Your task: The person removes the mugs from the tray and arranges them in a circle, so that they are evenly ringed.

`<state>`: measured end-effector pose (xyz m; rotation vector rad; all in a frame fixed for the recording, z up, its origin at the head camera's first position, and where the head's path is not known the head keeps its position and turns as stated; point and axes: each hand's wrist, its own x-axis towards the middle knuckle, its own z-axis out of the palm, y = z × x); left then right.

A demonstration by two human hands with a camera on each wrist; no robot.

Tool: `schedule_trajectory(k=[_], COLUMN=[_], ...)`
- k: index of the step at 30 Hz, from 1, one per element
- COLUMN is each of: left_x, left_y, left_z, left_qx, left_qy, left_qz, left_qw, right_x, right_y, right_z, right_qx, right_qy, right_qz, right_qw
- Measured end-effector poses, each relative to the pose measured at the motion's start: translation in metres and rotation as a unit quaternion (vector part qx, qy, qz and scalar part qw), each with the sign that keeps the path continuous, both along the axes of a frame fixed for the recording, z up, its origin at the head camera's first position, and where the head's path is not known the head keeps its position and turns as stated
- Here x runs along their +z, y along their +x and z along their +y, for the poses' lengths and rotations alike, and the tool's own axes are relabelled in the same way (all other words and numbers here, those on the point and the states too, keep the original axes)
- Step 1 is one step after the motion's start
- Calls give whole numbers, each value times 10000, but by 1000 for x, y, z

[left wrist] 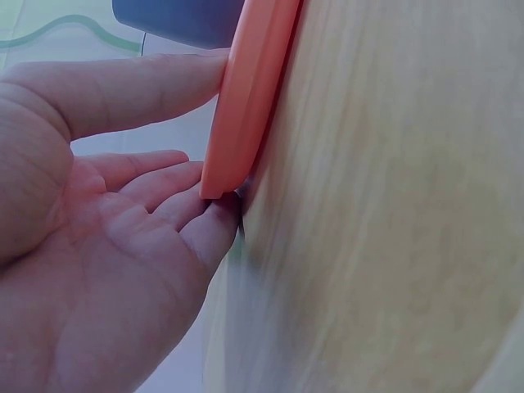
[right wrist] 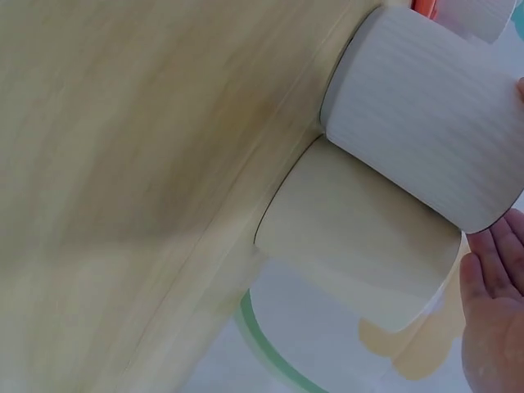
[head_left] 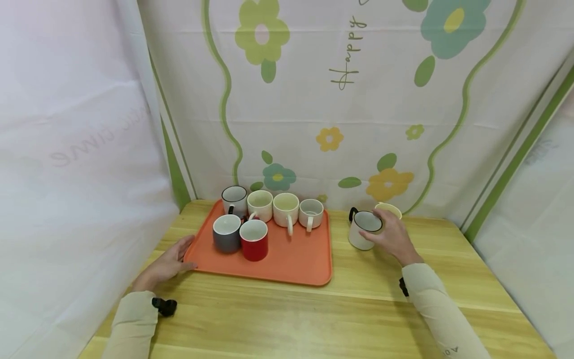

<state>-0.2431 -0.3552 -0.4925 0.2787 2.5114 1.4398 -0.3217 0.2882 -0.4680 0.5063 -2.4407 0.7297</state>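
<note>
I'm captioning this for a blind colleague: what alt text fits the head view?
A person's right hand holds a white mug, with a cream mug just behind. Their left hand touches an orange tray bearing six mugs, on a wooden table.

Head view: bright, even, diffuse light; source out of frame. Left cloth wall (head_left: 76, 89) palest, washed nearly white higher up. Soft-edged shadow on tabletop (head_left: 278, 319) beside right sleeve (head_left: 441, 306). Wide-lens stretch: table sides splay toward near end.

Left wrist view: dimmer, cool cast. Left hand (left wrist: 102, 237) soft, low in detail; orange tray (left wrist: 254, 98) the strongest colour; wood grain smeared.

Right wrist view: dim, flat, muted. Broad, blurry-edged dark patch across the wood. White mug (right wrist: 426, 115) greyed; right hand (right wrist: 495, 307) slightly soft.
</note>
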Motion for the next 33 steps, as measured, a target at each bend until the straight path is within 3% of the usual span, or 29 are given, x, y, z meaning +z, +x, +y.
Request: schedule_trajectory(k=[10, 15, 21, 33], left_x=[-1, -2, -3, 0], left_y=[-1, -2, -2, 1], left_z=[0, -1, -2, 1], left_qx=[5, 27, 78, 82], left_qy=[11, -15, 0, 44], left_qz=[-2, -34, -117, -173], left_qw=[10000, 10000, 9999, 9998], right_x=[5, 17, 29, 27], right_y=[-1, 4, 8, 18], right_z=[-1, -20, -64, -186], right_qx=[-12, 107, 534, 1703], right_qy=[10, -18, -21, -230], right_qz=[-90, -457, -992, -1433], right_qw=[10000, 9989, 9936, 9746])
